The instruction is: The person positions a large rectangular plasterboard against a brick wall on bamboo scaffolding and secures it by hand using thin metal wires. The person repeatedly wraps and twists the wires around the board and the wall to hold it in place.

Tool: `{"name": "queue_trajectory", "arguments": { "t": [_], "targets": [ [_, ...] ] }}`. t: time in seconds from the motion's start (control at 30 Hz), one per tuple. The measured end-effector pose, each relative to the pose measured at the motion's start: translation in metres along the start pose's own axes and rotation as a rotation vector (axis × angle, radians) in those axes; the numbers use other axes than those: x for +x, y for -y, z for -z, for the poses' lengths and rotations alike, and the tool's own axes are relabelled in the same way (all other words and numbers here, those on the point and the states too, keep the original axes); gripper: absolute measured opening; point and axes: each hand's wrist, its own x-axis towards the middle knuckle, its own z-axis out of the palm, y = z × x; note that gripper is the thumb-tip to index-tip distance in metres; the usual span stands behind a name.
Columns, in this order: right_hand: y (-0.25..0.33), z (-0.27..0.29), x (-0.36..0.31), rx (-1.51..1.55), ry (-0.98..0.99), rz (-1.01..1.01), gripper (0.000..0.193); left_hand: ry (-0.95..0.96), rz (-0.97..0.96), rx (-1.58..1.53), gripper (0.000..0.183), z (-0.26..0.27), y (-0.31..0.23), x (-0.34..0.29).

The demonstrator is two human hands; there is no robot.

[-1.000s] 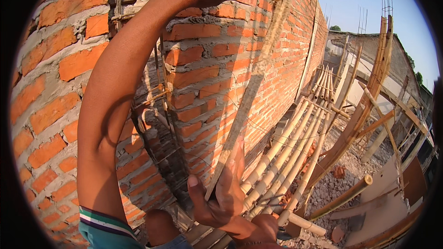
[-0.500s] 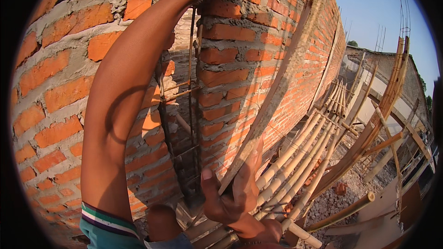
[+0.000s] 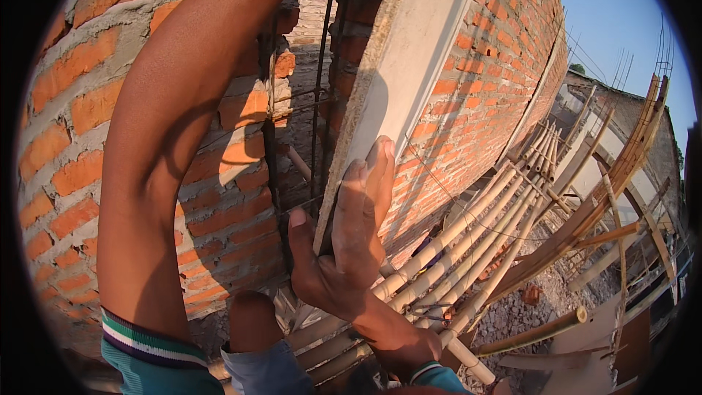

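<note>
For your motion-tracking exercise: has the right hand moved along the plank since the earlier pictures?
Yes. The right hand now lies flat higher up the plank, nearer the rebar gap in the brick wall.

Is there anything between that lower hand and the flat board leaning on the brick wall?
Nothing visible. The right hand lies flat on the pale board, fingers on its face and thumb at its edge beside the steel bars. The left arm reaches up out of view.

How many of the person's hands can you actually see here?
1. The right hand presses flat against the pale board leaning on the brick wall. The left arm reaches up past the picture's top edge, so its hand is hidden.
</note>
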Motion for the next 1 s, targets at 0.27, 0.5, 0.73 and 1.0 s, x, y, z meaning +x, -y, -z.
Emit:
{"name": "queue_trajectory", "arguments": {
  "t": [0.27,0.5,0.73,1.0],
  "targets": [
    [-0.004,0.006,-0.001,-0.019,0.025,0.030,0.059,0.057,0.132,-0.037,0.081,0.015,-0.150,-0.118],
    [0.001,0.019,-0.002,-0.005,0.031,-0.139,0.077,-0.318,0.314,-0.671,0.110,-0.079,-0.220,-0.156],
    [0.014,0.022,0.001,-0.018,0.006,-0.269,0.093,-0.535,0.604,-1.054,0.116,-0.183,-0.268,-0.178],
    [0.015,0.012,-0.002,-0.173,-0.010,-0.262,0.098,-0.370,1.013,-1.063,0.069,-0.200,-0.289,-0.178]
  ]
}}
